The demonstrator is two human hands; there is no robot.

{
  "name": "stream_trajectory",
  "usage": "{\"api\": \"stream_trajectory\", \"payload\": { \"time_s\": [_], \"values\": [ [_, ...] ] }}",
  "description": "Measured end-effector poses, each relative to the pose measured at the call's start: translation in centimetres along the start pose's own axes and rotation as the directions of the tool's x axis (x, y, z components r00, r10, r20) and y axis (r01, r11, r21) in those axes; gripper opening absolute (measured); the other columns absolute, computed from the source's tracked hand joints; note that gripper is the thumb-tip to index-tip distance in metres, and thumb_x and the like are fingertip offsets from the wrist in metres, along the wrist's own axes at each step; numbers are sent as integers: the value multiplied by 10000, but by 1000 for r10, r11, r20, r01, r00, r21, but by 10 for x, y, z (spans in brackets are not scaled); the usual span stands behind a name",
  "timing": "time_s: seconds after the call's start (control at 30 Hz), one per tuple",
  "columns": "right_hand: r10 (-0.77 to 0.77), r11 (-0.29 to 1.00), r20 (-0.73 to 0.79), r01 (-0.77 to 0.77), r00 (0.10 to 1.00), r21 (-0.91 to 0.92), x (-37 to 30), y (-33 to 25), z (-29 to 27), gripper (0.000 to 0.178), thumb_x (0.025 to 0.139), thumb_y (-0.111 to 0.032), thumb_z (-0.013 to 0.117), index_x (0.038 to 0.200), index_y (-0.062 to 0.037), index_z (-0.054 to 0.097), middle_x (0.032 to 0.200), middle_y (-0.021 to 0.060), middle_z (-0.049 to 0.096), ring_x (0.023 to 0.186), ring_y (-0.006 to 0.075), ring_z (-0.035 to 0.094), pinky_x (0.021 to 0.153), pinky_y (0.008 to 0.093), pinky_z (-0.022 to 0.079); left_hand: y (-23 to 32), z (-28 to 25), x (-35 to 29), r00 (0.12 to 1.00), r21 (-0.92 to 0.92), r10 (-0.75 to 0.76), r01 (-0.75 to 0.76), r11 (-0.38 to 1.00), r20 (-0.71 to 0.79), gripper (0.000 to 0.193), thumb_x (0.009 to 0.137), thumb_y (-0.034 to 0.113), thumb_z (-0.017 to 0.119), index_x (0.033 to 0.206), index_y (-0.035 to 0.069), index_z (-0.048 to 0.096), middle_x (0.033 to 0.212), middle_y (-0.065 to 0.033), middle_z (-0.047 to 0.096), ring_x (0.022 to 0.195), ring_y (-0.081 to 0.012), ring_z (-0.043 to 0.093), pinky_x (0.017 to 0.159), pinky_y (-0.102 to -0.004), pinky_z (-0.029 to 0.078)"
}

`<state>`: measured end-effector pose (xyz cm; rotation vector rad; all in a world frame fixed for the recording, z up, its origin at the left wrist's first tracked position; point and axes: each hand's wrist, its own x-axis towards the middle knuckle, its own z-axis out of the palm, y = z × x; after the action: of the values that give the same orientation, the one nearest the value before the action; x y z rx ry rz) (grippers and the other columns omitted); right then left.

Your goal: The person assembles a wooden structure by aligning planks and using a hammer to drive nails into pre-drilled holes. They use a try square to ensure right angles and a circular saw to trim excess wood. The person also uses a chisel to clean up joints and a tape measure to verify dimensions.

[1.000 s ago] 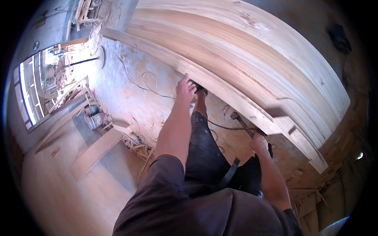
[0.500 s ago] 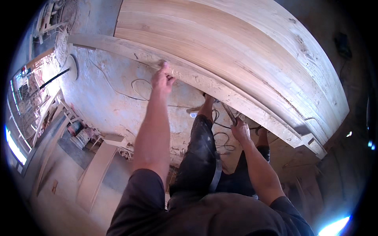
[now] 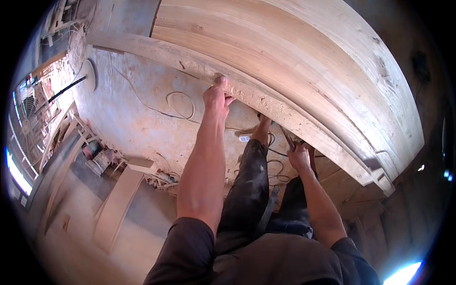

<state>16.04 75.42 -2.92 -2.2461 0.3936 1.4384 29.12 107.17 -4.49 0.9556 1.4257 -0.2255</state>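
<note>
A long pale wooden beam, strewn with shavings, runs slantwise along the near side of a wide wooden panel. My left hand is closed on the beam's near edge, its thumb on the top face and its other fingers curled at the side. Lower and to the right, my right hand wraps around a dark, narrow handle. The handle's far end goes out of sight beneath the beam, so the kind of tool cannot be made out.
A thin cable loops over the dusty floor under the beam. Left of me lie a long board and wood scraps near a wire fan. A round pale disc on a dark pole stands at the far left.
The view has shifted a little, so the beam and panel sit farther right. My left hand has slid slightly rightward along the beam. My right hand stays on the handle, close below the beam.
</note>
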Motion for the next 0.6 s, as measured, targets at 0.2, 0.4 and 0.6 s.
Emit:
{"api": "stream_trajectory", "payload": {
  "time_s": [0.2, 0.4, 0.6],
  "values": [
    [37, 999, 26, -38, 999, 17, 16, 26, 24, 374, 797, -206, 610, 1128, -33, 631, 976, 297, 664, 978, 454, 636, 873, 523, 499, 4, 5, -6, 1000, 57, 3, -1, 998, -26, 411, 933, 253, 682, 1210, -25, 558, 1149, -141, 610, 997, -279, 632, 840, -480, 581],
    [-15, 998, -30, 17, 999, 55, 18, 28, 22, 358, 793, -207, 607, 1104, -33, 636, 993, 300, 661, 976, 456, 635, 857, 523, 503, 2, 0, -3, 1000, 38, 4, -4, 999, -9, 456, 923, 274, 699, 1217, -36, 540, 1152, -145, 604, 980, -281, 631, 845, -467, 575],
    [33, 999, 34, -32, 999, -28, 1, 10, -5, 348, 826, -182, 571, 1147, -60, 633, 1055, 283, 663, 1018, 461, 628, 896, 525, 498, -6, -10, 7, 999, 49, -28, 26, 998, 29, 432, 937, 272, 683, 1223, -17, 537, 1165, -141, 602, 985, -269, 632, 865, -476, 559]
  ]
}}
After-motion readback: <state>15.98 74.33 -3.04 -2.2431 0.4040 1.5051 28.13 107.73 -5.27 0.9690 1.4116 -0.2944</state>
